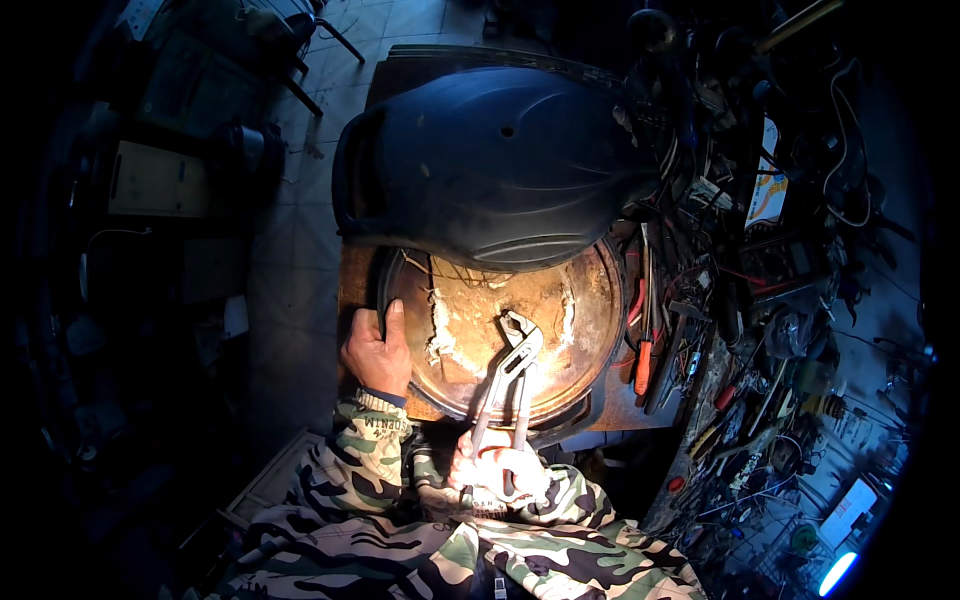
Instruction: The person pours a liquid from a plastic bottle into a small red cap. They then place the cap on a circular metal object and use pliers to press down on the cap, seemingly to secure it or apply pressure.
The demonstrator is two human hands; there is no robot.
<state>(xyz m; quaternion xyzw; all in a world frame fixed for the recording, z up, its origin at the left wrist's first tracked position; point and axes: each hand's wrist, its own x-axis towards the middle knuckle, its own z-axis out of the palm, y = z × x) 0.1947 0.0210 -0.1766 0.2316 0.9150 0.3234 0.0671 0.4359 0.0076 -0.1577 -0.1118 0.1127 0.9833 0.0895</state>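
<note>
A round, shallow metal pan (598, 345) with a rusty, stained inside lies in front of me under bright light. At its left edge my left hand (377, 350) grips the rim, thumb on top and fingers round the outer side. My right hand (500, 472), low at the near edge, is closed around the handles of slip-joint pliers (520, 350). The pliers' head points away from me over the middle of the pan, with the jaws slightly apart. Whether the jaws touch the pan I cannot tell. Ragged whitish material (436, 320) runs along the pan's inner left side.
A large dark plastic cover (490, 160) stands at the pan's far side and overlaps its edge. To the right lie many tools and cables, including an orange-handled screwdriver (642, 368). A bright lamp (838, 574) shows at lower right. Tiled floor (300, 215) lies to the left.
</note>
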